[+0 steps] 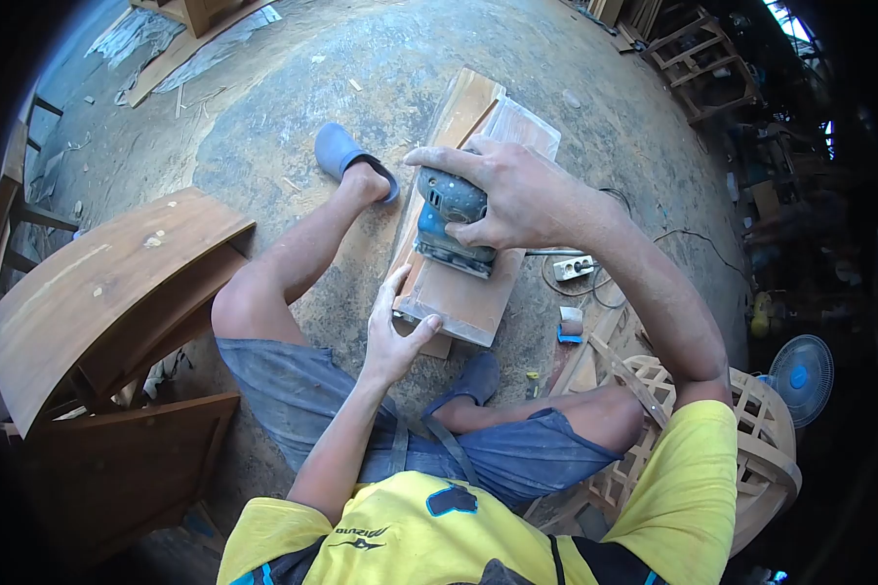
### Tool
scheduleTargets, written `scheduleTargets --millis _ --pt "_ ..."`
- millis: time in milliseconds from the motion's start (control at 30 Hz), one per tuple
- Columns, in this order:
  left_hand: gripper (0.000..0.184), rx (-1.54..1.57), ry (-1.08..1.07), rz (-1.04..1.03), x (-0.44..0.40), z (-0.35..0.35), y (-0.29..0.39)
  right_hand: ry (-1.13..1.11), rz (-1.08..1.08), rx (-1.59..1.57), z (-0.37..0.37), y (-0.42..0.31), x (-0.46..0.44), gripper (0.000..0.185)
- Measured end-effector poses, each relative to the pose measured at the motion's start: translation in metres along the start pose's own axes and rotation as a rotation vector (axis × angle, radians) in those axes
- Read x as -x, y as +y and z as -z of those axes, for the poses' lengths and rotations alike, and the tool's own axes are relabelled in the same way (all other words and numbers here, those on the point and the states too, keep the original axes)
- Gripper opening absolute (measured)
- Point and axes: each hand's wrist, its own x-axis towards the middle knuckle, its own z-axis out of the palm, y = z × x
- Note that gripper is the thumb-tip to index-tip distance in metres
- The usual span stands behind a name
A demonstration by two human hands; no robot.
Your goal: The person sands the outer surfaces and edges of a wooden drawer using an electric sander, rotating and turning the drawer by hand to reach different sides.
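Observation:
A blue electric sander [451, 210] rests on the flat face of a wooden drawer-like piece [458, 297] in front of me. My right hand [517, 190] is wrapped over the top of the sander, fingers toward its far side and thumb nearer me. At the near left corner of the wooden piece, my left hand [392, 336] grips the edge, thumb along the near end and fingers on the left side. The piece lies lengthwise away from me between my legs, its far end lighter with dust.
A power strip [574, 268] with cords lies right of the wood, near a blue-edged sandpaper roll [570, 325]. Curved wooden furniture [117, 283] stands at left. A lattice wooden frame [751, 419] and a fan [801, 380] are at right. Chair frames [702, 63] stand far right.

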Motion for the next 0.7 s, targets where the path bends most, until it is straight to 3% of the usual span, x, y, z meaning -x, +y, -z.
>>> scheduleTargets --millis 267,367,433,567,633,700 --pt "0.094 -0.001 -0.033 0.017 0.000 0.002 -0.001 0.355 -0.243 0.148 0.016 0.156 -0.068 0.086" --pt "0.094 0.029 -0.039 0.034 0.001 0.002 0.002 0.468 -0.250 0.118 0.000 0.156 -0.057 0.084" --pt "0.095 0.048 -0.045 0.055 0.001 -0.001 0.005 0.427 -0.139 -0.057 -0.011 0.120 -0.032 0.084" --pt "0.096 0.086 -0.049 0.061 -0.003 0.002 0.016 0.394 0.071 -0.043 -0.036 0.069 0.013 0.083" --pt "0.095 -0.051 -0.099 0.086 -0.005 0.007 0.028 0.372 0.049 -0.052 -0.029 0.073 0.018 0.083" --pt "0.093 -0.046 -0.110 0.061 -0.009 0.006 0.028 0.416 -0.147 -0.058 -0.019 0.097 0.010 0.082"
